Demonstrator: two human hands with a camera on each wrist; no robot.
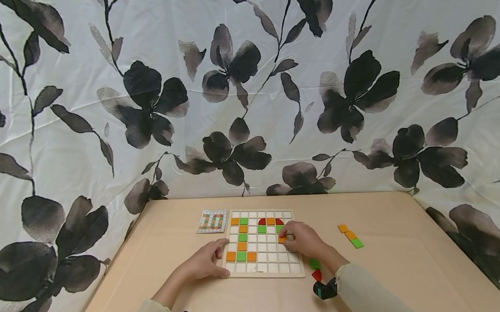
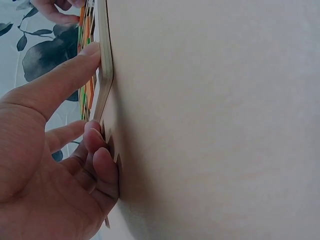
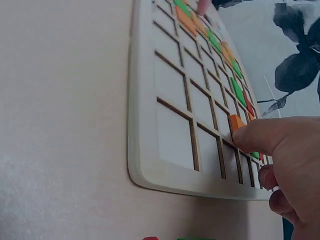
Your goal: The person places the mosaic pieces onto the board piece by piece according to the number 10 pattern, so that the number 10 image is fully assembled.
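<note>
A wooden grid board (image 1: 267,276) with white squares lies on the table. On its left side, green and orange tiles form a column with a row near the bottom; red rounded pieces, an orange tile and green tiles sit at its upper right. My right hand (image 1: 301,240) pinches an orange tile (image 3: 237,123) over the board's right side, just below a green tile. That tile stands tilted in the right wrist view, with the thumb against it. My left hand (image 1: 202,261) rests along the board's left edge, its thumb (image 2: 75,72) straight against the frame and some fingers bent at the tabletop.
A pattern card (image 1: 213,221) lies left of the board's top corner. Two orange tiles (image 1: 345,231) and a green tile (image 1: 357,243) lie to the right. Another green tile (image 1: 315,263) and a red piece (image 1: 317,275) are by my right wrist. A floral cloth (image 1: 248,105) hangs behind the table.
</note>
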